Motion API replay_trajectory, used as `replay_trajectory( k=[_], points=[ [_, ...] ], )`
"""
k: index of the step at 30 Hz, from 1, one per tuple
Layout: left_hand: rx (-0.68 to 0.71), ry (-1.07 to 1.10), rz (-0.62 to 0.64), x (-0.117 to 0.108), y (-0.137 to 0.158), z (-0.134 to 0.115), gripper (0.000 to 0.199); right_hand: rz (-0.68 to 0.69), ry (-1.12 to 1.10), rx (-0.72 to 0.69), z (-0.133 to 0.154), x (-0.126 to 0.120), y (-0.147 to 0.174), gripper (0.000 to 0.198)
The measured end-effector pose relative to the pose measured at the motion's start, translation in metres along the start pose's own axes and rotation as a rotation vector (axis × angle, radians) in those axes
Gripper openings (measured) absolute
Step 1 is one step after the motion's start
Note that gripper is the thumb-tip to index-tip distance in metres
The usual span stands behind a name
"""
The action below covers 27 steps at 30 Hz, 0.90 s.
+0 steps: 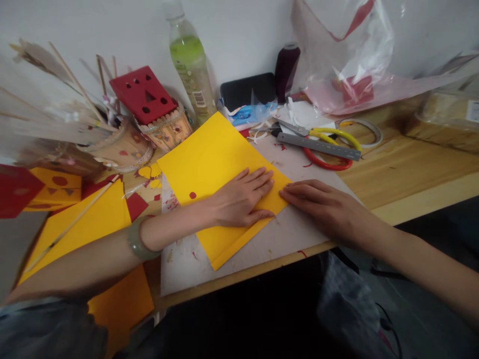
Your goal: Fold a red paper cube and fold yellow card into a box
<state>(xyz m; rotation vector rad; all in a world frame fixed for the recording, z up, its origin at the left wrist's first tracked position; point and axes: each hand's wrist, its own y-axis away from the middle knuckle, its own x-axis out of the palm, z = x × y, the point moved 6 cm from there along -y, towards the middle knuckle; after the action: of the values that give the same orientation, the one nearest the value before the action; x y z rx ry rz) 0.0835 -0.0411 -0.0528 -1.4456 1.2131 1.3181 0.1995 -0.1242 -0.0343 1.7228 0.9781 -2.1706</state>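
Note:
A sheet of yellow paper (pixel 209 164) lies on a pale work mat (pixel 179 279), with a narrow folded strip along its near edge. My left hand (pixel 247 197) rests flat on the sheet with its fingers stretched out, and a bracelet circles the wrist. At the sheet's right corner, my right hand (pixel 318 204) has its fingers closed together on the paper's edge; the thumb is mostly hidden. A small dark red spot (pixel 192 195) shows on the sheet left of my left hand.
Behind the mat lie scissors (pixel 329 137), a steel ruler (pixel 318 146), a tape roll (pixel 368 130) and a black phone (pixel 247 90). A bottle (pixel 190 70) stands by the wall. At left are decorated pots (pixel 168 127), a red cut-out box (pixel 144 94) and more yellow paper (pixel 86 214).

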Motion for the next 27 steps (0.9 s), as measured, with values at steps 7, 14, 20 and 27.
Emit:
replay_trajectory(
  k=[7,14,20,27],
  points=[
    [0.008,-0.009,-0.016,0.0,0.001,0.0,0.073,0.021,-0.026,0.059,-0.008,0.007,0.007,0.045],
    [0.036,-0.034,-0.066,0.002,0.002,-0.001,0.072,0.135,0.083,0.081,-0.005,0.003,0.027,0.055],
    [0.052,-0.031,-0.079,0.002,0.004,-0.002,0.076,0.105,0.198,0.193,0.003,0.001,0.031,0.07],
    [0.094,-0.156,-0.156,-0.008,0.007,-0.011,0.066,0.198,0.094,0.105,0.046,0.02,0.007,0.08]
  ],
)
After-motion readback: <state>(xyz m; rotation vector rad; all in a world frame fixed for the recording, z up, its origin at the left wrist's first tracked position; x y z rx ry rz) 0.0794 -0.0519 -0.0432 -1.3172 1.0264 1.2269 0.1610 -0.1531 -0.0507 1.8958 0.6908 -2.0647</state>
